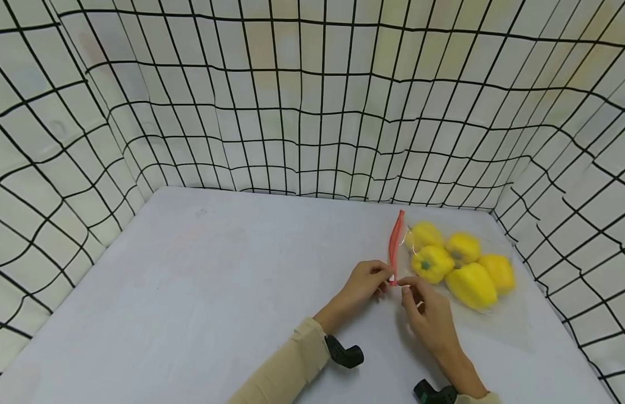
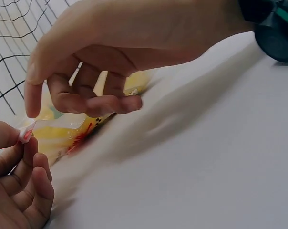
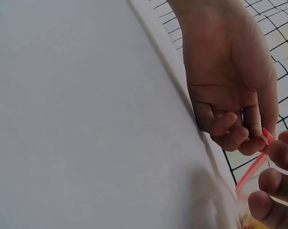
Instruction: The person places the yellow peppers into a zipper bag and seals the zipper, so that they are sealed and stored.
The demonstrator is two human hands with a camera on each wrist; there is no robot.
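Note:
A transparent zip bag (image 1: 511, 325) lies flat at the right of the table with several yellow bell peppers (image 1: 471, 286) inside. Its red zip strip (image 1: 395, 241) runs along the left side of the bag. My left hand (image 1: 364, 283) pinches the near end of that strip, where a small white piece shows; the left wrist view has this left hand (image 2: 20, 176) at the lower left. Close beside the same end is my right hand (image 1: 431, 311), fingers loosely bent, thumb and index apart. In the right wrist view the fingertips of my right hand (image 3: 277, 171) are near the strip.
The white tabletop (image 1: 191, 292) stretches out to the left. Black wire grid (image 1: 312, 112) with white sheeting behind it stands around the back and both sides. Each wrist carries a dark device (image 1: 345, 353).

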